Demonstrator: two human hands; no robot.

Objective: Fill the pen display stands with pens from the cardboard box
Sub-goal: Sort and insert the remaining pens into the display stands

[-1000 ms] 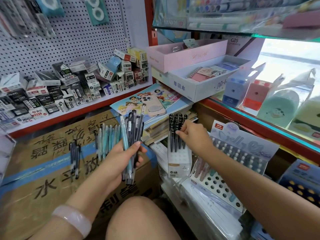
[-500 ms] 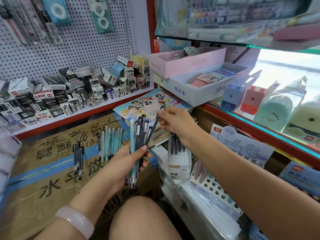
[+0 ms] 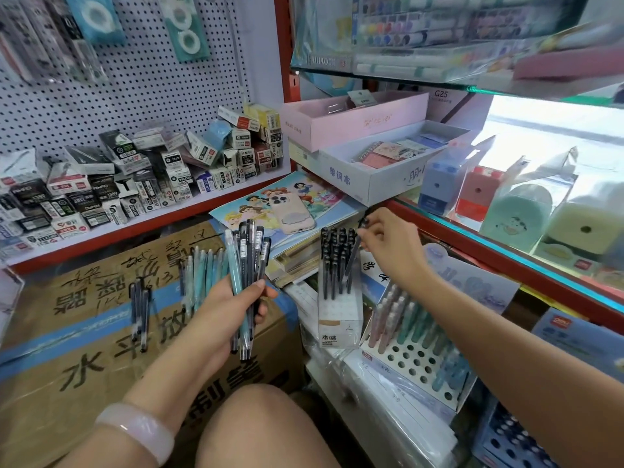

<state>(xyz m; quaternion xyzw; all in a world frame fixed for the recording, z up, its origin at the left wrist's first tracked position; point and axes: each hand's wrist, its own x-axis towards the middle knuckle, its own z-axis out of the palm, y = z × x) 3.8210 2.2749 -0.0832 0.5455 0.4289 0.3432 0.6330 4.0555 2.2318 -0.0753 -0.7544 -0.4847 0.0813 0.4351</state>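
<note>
Right hand (image 3: 393, 246) pinches a black pen (image 3: 354, 256) over the clear stand (image 3: 339, 319); left hand (image 3: 233, 304) grips a pen bundle (image 3: 248, 261) (black and teal).

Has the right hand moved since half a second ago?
Yes. The right hand went from the pen bundle rightward to the black-pen stand, carrying one pen.

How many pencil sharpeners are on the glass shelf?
2: a blue sharpener beside the white box, and a red sharpener just right of it. More may be hidden.
</note>
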